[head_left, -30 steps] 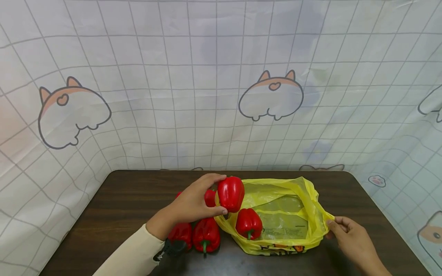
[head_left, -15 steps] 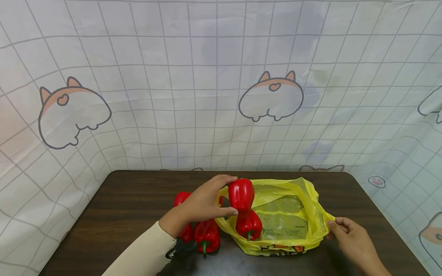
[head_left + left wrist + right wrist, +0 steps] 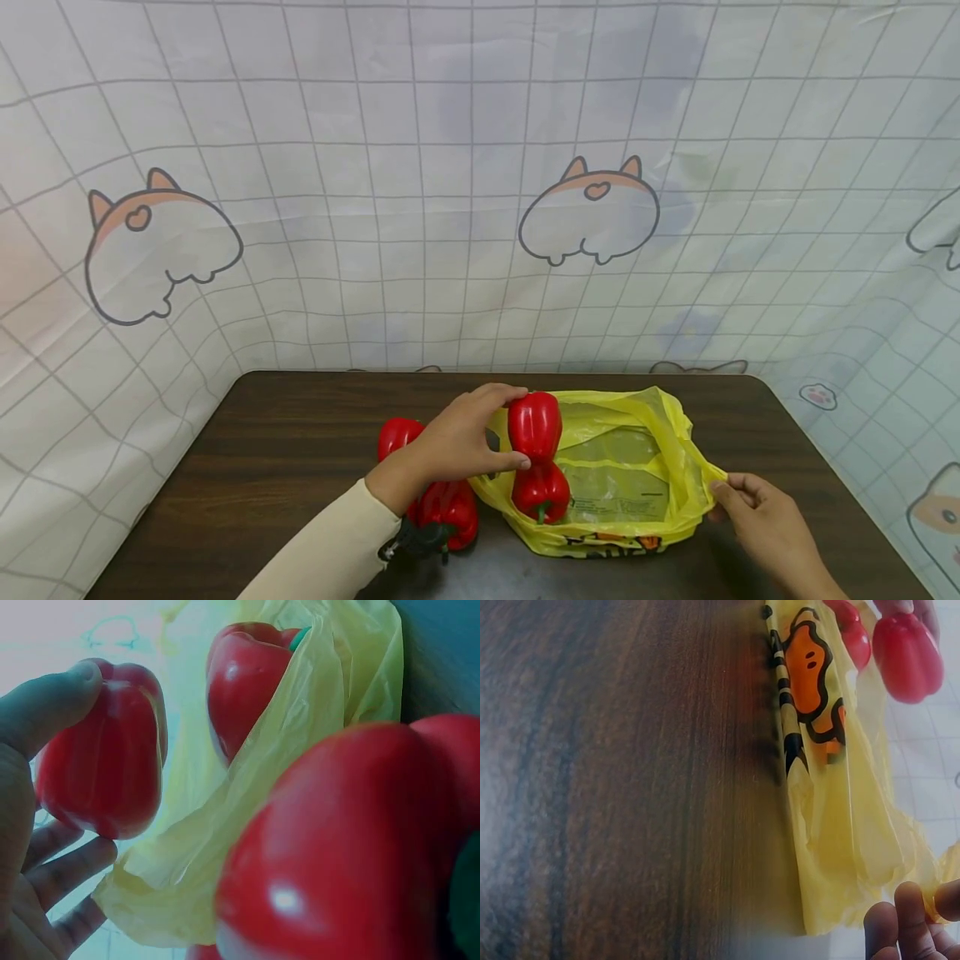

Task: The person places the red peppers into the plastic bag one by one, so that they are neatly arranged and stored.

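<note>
A left hand (image 3: 467, 435) grips a glossy red pepper (image 3: 536, 425), fingers spread to its width, over the left of a crinkled yellow plastic bag (image 3: 686, 492) on a wood-grain table (image 3: 300, 450). A right hand (image 3: 768, 521) pinches the bag's right edge; the mouth gapes right of a second pepper (image 3: 542, 497) inside. The right-wrist view reveals an orange cartoon print (image 3: 806, 679), foreshortened from the head.

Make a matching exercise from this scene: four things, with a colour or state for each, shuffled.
1. left hand
2. plastic bag
3. right hand
4. table

A. dark brown, wood-grained
B. pinches a yellow rim
C. holds a red bell pepper
D. yellow, mouth open

Pairs: 1-C, 2-D, 3-B, 4-A
</note>
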Tool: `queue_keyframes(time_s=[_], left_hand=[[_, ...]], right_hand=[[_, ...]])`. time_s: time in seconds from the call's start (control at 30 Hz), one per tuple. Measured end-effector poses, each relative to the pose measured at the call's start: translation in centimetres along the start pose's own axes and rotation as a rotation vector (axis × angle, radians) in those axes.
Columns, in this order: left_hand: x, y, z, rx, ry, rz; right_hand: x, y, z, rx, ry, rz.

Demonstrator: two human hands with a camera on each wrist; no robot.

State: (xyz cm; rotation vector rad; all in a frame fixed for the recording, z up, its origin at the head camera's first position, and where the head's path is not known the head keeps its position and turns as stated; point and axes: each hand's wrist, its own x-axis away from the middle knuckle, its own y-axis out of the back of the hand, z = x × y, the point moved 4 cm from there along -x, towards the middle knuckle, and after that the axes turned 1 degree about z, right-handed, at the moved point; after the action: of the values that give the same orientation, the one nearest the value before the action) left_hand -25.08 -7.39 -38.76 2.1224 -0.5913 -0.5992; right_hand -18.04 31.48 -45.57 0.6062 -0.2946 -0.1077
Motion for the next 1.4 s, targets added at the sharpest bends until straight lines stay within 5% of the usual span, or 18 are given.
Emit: queue_keyframes(time_s=[0.93, 1.4], left_hand=[[-1.9, -1.4, 0.7, -0.182, 0.092, -0.035], [-2.4, -2.3, 1.0, -0.201, 0.122, -0.024]], right_hand=[[0.0, 0.0, 0.0, -0.006, 0.001, 0.02], [0.0, 0.0, -0.1, 0.005, -0.004, 0.03]])
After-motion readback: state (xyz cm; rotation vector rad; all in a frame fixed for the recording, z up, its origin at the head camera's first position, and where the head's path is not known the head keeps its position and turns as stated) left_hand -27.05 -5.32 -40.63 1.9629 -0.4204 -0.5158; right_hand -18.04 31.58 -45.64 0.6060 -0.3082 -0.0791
